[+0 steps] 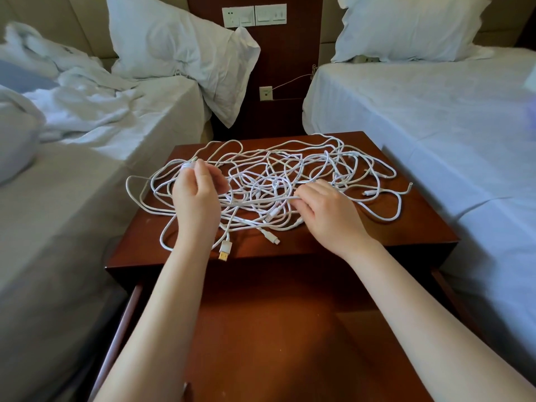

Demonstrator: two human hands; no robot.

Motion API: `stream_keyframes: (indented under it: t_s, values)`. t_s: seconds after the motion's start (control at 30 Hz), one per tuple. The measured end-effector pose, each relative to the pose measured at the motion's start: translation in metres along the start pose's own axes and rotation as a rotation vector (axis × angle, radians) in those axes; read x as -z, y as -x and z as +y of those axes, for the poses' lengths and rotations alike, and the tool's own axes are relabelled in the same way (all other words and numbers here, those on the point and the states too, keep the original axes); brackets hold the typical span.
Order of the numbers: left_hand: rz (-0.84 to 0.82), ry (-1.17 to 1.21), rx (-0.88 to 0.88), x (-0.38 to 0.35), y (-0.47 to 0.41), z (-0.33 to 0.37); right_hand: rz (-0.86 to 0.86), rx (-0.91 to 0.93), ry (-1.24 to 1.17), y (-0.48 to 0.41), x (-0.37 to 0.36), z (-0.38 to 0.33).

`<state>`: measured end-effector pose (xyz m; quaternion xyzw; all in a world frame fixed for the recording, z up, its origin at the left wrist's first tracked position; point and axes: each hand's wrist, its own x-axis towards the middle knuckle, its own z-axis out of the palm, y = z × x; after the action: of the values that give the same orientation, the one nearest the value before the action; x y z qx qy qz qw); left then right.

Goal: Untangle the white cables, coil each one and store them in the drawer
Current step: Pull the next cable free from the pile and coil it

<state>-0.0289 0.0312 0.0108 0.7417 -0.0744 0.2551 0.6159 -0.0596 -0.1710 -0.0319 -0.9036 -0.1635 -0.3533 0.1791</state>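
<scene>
A tangle of white cables (304,166) sprawls over the top of a dark red wooden nightstand (420,227). A gold USB plug (224,251) lies at the front edge. My left hand (197,195) pinches a cable end at the tangle's left side, lifted a little above the wood. My right hand (327,210) grips a strand near the middle of the tangle, and that strand runs taut toward my left hand. Below the nightstand top the drawer (261,329) stands pulled open toward me, with only its brown bottom showing.
A bed with rumpled white bedding (87,105) flanks the nightstand on the left. A made bed (435,117) flanks it on the right. Pillows (179,47) lean at the headboards. Wall switches (255,15) and a socket (265,93) sit on the panel behind.
</scene>
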Motion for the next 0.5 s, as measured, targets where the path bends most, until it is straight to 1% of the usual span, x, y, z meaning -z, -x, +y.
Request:
stream_keyframes:
  t_s: [0.07, 0.17, 0.23, 0.33, 0.4, 0.5]
  values:
    - [-0.06, -0.128, -0.005, -0.004, 0.004, 0.003, 0.083, 0.036, 0.009, 0.001, 0.002, -0.001]
    - [-0.246, -0.215, 0.046, -0.008, 0.008, 0.007, 0.206, 0.064, 0.002, 0.002, 0.002, 0.001]
    - [-0.395, -0.2, 0.113, -0.01, 0.011, 0.013, 0.252, 0.053, -0.018, 0.003, 0.001, 0.004]
    - [-0.595, -0.161, 0.218, -0.013, 0.018, 0.023, 0.277, 0.032, -0.04, 0.003, 0.002, 0.009]
    - [-0.692, -0.106, 0.259, -0.017, 0.022, 0.025, 0.291, 0.022, -0.055, 0.001, 0.005, 0.011]
    - [-0.811, -0.017, 0.27, -0.023, 0.028, 0.024, 0.327, 0.011, -0.067, -0.003, 0.012, 0.012]
